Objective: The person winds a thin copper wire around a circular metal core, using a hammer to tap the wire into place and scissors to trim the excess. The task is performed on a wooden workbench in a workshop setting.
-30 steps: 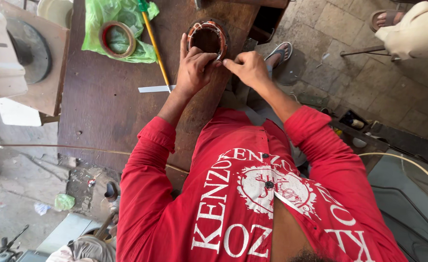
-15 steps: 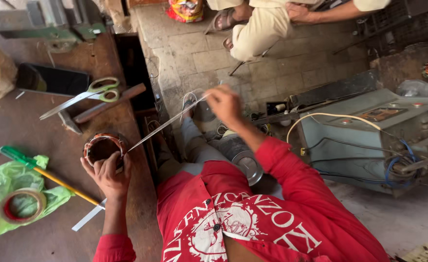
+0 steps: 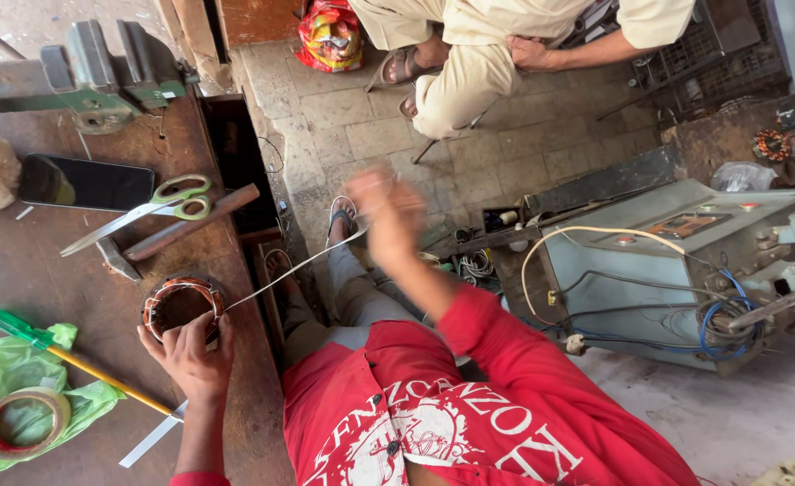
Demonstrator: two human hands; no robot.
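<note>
Copper-wound metal stator point(image 3: 181, 306) gleams dully on a worn, matt wooden bench point(image 3: 46, 279); scissors point(image 3: 159, 207) show bright steel blades, glossy green plastic handles.

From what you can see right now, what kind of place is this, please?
Probably a small repair workshop for electric motors. The left hand steadies a copper-wound motor stator on a worn wooden workbench, a bench vise is fixed at its far end, and an opened grey machine trails loose wires.
</note>
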